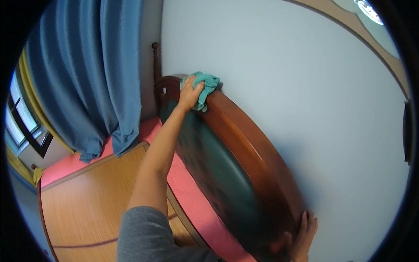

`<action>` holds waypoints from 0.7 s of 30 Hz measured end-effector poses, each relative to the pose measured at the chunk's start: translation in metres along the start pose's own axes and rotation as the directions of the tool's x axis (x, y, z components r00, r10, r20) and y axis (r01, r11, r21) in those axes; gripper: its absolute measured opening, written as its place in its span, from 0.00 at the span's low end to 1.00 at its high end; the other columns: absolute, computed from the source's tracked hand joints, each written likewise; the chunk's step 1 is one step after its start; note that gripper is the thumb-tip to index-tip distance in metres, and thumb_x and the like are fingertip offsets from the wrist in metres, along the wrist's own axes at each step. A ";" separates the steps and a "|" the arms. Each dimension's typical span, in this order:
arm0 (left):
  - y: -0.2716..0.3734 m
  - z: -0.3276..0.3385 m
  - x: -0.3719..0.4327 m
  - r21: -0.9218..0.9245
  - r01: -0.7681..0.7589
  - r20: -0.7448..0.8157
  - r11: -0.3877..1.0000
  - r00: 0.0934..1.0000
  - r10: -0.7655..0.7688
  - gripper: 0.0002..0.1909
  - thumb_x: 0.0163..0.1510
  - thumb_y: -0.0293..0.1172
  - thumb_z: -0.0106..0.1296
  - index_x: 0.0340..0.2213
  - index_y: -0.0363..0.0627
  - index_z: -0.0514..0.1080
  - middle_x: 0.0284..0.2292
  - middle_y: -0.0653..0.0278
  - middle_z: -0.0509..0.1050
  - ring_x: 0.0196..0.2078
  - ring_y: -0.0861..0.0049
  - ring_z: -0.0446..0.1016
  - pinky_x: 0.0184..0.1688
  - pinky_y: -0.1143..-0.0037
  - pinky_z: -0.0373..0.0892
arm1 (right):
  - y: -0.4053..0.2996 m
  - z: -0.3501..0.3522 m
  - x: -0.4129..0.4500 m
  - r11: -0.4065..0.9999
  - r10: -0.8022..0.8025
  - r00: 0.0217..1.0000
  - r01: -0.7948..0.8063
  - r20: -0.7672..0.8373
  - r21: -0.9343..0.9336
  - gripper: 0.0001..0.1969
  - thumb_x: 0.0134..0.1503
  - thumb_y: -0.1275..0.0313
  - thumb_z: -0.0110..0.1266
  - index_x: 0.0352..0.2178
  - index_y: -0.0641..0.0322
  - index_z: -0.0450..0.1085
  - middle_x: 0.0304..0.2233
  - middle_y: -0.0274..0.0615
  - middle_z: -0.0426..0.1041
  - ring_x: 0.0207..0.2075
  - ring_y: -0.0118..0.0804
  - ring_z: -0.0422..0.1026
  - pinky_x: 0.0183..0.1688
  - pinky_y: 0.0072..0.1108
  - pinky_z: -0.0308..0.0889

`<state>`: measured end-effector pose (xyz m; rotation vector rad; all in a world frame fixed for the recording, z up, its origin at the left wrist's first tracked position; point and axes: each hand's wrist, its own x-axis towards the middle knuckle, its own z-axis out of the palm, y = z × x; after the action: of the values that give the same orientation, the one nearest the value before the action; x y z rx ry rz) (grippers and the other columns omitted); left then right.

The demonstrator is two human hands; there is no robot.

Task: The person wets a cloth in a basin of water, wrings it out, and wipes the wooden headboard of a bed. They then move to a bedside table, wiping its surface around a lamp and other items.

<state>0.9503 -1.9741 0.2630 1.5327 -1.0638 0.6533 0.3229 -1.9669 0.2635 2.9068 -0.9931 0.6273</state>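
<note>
My left hand presses a crumpled teal cloth onto the top rail of a wooden bed headboard, near its far end. The cloth drapes over both sides of the rail. At the lower right, my right hand grips the near end of the headboard's curved edge, fingers on the wall side and thumb towards the front. A dark green padded panel fills the headboard's front, below the reddish-brown wood.
Behind the headboard rises a pale wall. Blue curtains hang at left beside a window. A woven mat lies over a pink bed cover. A slim wooden post stands at the headboard's far end.
</note>
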 end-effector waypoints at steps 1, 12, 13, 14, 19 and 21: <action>-0.012 0.006 0.001 -0.024 0.010 -0.002 1.000 1.000 -0.010 0.18 0.54 0.41 0.46 0.39 0.41 0.73 0.44 0.50 0.72 0.50 0.54 0.65 0.55 0.63 0.57 | -0.022 0.002 0.016 0.996 0.094 0.996 -0.094 -0.001 0.006 0.38 0.49 0.67 0.56 0.60 0.66 0.52 0.59 0.58 0.55 0.58 0.59 0.56 0.60 0.39 0.51; -0.096 0.033 0.005 -0.050 0.123 0.087 0.991 0.989 -0.118 0.22 0.55 0.45 0.45 0.42 0.41 0.73 0.46 0.50 0.71 0.53 0.55 0.64 0.56 0.64 0.59 | -0.064 0.048 0.140 0.963 0.133 0.989 -0.145 -0.068 -0.228 0.38 0.46 0.65 0.62 0.59 0.52 0.57 0.34 0.51 0.68 0.33 0.52 0.69 0.38 0.33 0.65; -0.106 0.038 0.003 -0.041 0.139 0.093 0.989 0.987 -0.134 0.22 0.55 0.46 0.44 0.42 0.42 0.73 0.47 0.49 0.71 0.53 0.55 0.64 0.56 0.64 0.59 | -0.058 0.050 0.129 0.960 0.162 0.984 -0.175 -0.078 -0.218 0.38 0.46 0.66 0.63 0.59 0.52 0.58 0.34 0.51 0.68 0.33 0.52 0.69 0.38 0.33 0.65; -0.116 0.042 0.001 -0.031 0.155 0.101 0.988 0.983 -0.151 0.23 0.55 0.47 0.43 0.42 0.42 0.73 0.47 0.48 0.71 0.53 0.54 0.64 0.56 0.64 0.59 | -0.053 0.050 0.119 0.957 0.190 0.978 -0.204 -0.087 -0.205 0.38 0.45 0.67 0.63 0.59 0.52 0.58 0.34 0.51 0.67 0.33 0.52 0.69 0.38 0.34 0.65; -0.157 0.063 0.005 -0.024 0.279 0.195 0.960 0.943 -0.269 0.29 0.56 0.52 0.41 0.44 0.35 0.72 0.46 0.43 0.70 0.51 0.50 0.65 0.56 0.62 0.58 | -0.017 0.052 0.093 0.948 0.242 0.961 -0.264 -0.136 -0.175 0.39 0.42 0.73 0.63 0.58 0.53 0.59 0.34 0.51 0.67 0.33 0.53 0.69 0.37 0.34 0.66; -0.213 0.073 0.017 0.022 0.381 0.144 0.924 0.914 -0.380 0.31 0.56 0.53 0.39 0.44 0.34 0.71 0.46 0.40 0.69 0.51 0.49 0.65 0.56 0.62 0.58 | 0.000 0.060 0.098 0.962 0.233 0.961 -0.250 -0.149 -0.112 0.37 0.44 0.66 0.61 0.57 0.55 0.60 0.34 0.50 0.67 0.33 0.52 0.68 0.38 0.33 0.66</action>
<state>1.1366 -2.0507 0.1607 1.7417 -0.8361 0.2690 0.4161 -2.0323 0.2446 2.6139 -1.3287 0.7272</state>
